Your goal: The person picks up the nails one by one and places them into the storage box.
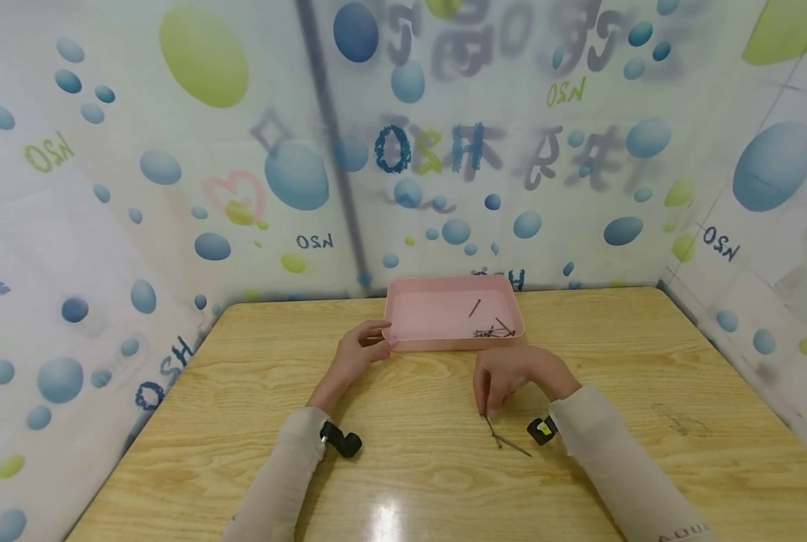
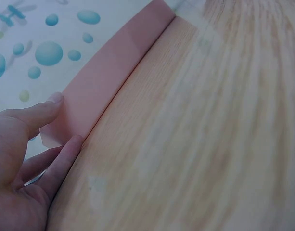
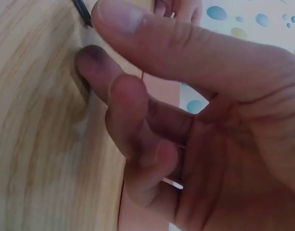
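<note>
A shallow pink tray (image 1: 430, 309) stands at the back of the table with several thin dark nails (image 1: 494, 331) in its right half. At its front left corner my left hand (image 1: 357, 352) holds the tray, thumb and fingers about the corner; the left wrist view shows the fingertips against the tray wall (image 2: 111, 65). Before the tray my right hand (image 1: 515, 373) reaches down to a few loose nails (image 1: 512, 446) on the table. In the right wrist view a nail tip (image 3: 82, 12) lies by the thumb, a gap shows between thumb and forefinger, and the other fingers are bent.
The wooden table (image 1: 241, 452) reaches back to a wall sheet (image 1: 241, 150) printed with blue and green drops. Side sheets flank it left and right. Black wrist cameras (image 1: 341, 439) sit on both forearms. Faint dark marks (image 1: 677, 418) show on the tabletop at right.
</note>
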Available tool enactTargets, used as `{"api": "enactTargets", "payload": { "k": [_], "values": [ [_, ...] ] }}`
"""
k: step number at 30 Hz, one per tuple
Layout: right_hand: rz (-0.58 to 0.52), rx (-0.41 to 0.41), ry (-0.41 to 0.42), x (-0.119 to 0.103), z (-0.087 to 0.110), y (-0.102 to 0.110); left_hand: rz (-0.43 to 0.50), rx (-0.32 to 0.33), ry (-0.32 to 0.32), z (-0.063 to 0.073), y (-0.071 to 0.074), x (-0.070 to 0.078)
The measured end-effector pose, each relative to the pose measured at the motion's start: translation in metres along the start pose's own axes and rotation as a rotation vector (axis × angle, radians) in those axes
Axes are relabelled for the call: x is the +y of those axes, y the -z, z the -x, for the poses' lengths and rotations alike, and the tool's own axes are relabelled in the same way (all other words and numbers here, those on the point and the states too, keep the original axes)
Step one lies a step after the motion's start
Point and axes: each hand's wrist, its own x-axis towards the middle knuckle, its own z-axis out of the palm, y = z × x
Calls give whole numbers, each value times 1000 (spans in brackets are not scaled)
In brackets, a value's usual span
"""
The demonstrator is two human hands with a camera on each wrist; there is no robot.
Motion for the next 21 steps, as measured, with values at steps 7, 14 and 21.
{"api": "enactTargets", "payload": {
  "k": [7, 14, 21],
  "values": [
    [75, 62, -29, -3, -3, -4, 17, 4, -15, 8, -2, 10],
    [113, 83, -26, -6, -3, -5, 0, 11, -4, -4, 0, -10],
    [190, 130, -12, -2, -1, -1, -34, 39, -11, -6, -1, -18]
  ]
}}
